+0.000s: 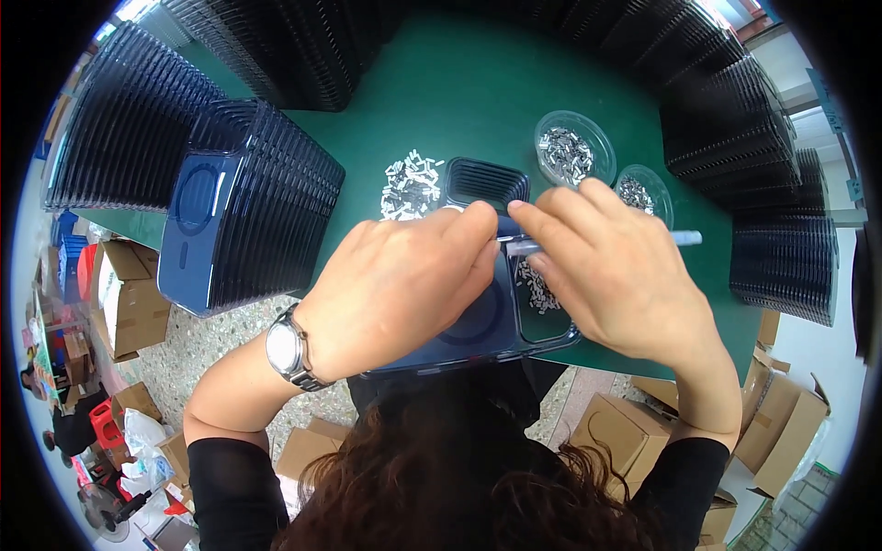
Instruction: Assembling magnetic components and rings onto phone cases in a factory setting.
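Observation:
My right hand [620, 266] grips a slim translucent pen-like tool [687, 238], its barrel lying across between thumb and fingers. Beside it, my left hand [395, 275] is closed, thumb and index finger pinched together close to the tool's tip; what they hold, if anything, is hidden. Under both hands lies a dark blue phone case [473, 326] with a ring mark, in a clear plastic tray [551, 344]. Small metallic pieces [540, 292] fill part of the tray's right compartment. Just beyond the hands sits a small black tray [487, 184].
White and silver small pieces [411, 186] lie in a loose pile on the green table [459, 83]. Two clear round tubs [574, 147] hold similar metallic pieces. Tall stacks of cased trays [266, 202] stand left, with more black stacks [726, 129] at right. Cardboard boxes [625, 436] are on the floor.

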Tool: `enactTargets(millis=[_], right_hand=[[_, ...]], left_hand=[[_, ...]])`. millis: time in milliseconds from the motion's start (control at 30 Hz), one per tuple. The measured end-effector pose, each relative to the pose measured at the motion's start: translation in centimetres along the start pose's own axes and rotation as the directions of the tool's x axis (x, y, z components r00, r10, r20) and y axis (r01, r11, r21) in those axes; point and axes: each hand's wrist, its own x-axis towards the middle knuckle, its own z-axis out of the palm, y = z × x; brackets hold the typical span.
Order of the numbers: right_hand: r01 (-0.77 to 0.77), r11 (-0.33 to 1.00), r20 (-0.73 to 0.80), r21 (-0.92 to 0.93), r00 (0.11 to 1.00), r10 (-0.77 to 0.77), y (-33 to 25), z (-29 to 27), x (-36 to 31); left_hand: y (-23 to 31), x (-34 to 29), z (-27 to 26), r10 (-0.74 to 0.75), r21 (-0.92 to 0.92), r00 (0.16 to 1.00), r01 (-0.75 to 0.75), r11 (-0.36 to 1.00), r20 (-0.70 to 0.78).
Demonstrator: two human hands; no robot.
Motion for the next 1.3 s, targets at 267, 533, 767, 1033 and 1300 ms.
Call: enactTargets(millis=[267, 533, 767, 1033, 1300], right_hand=[[-0.082, 0.978, -0.029, -0.19, 0.997, 0.078, -0.4, 1.6, -0.1], [0.136, 0.961, -0.343, -0.239, 0.915, -0.215, 0.8, -0.1, 0.1], [0.205, 0.924, -0.53, -0.322, 0.77, -0.355, 0.8, -0.4, 0.2], [0.327, 0.903, -0.444, -0.279, 0.79, -0.423, -6.0, -2.1, -2.3], [0.511, 0.85, -0.574, -0.127, 0.661, -0.483, -10.5, -0.4, -0.2]], left_hand=[[0.3, 0.5, 0.1, -0.011, 0.18, 1.0, 0.016, 0.984, -0.028], [3.5, 0.2, -5.4, 0.004, 0.033, 1.0, -0.005, 0.999, 0.011], [-0.4, 0.2, -6.1, -0.111, -0.727, 0.848, 0.506, 0.464, 0.519], [2.7, -3.4, -9.6, -0.347, -0.354, 0.938, 0.319, 0.879, -0.018], [-2.9, -6.9, -11.1, -0.355, 0.349, 0.746, 0.604, 0.716, -0.563]])
